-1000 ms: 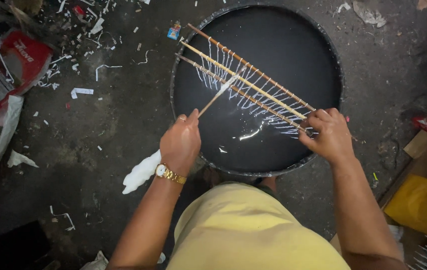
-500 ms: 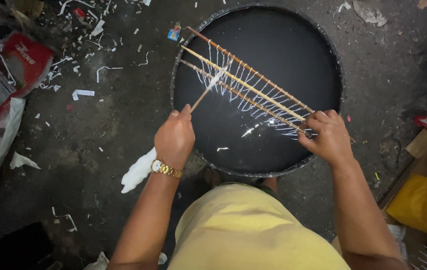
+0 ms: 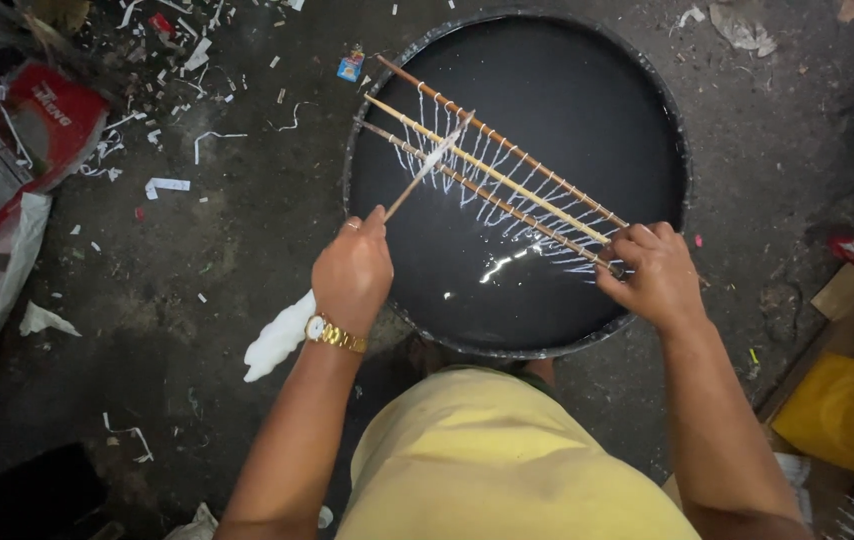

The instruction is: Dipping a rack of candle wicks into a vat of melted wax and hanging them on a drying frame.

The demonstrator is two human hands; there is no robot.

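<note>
A big round black drum (image 3: 667, 120) full of dark liquid stands before me. My right hand (image 3: 655, 272) grips the near ends of three long bamboo rods (image 3: 492, 172) held over the liquid, with several thin white strands hanging from them. My left hand (image 3: 352, 275), with a gold watch on the wrist, holds a thin stick (image 3: 427, 168) whose white-coated tip touches the strands near the rods' far end.
A lump of white wax (image 3: 279, 340) lies on the dark floor by my left wrist. White scraps litter the floor at upper left beside a red-and-white sack (image 3: 9, 140). Cardboard and a yellow bag (image 3: 837, 405) sit at lower right.
My left hand moved up and left, carrying the stick's tip from the middle of the rods toward their far end. The right hand and rods stayed put.
</note>
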